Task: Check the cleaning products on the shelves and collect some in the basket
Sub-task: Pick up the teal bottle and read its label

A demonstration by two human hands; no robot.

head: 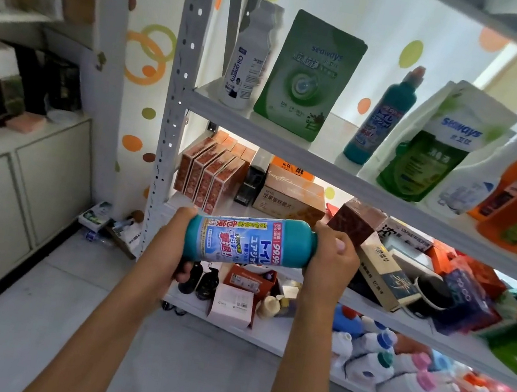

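Left hand & right hand both grip a teal bottle, held sideways in front of the shelf. Person is checking it. No basket in view, so nothing looks collected yet.

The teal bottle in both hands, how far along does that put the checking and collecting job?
Early, by the look of it. One teal bottle is off the shelf, held sideways with its label up: the left hand grips its base, the right hand its neck end. So checking is under way. No basket is in view, so nothing shows as collected. A matching bottle and green pouch still stand on the upper shelf.
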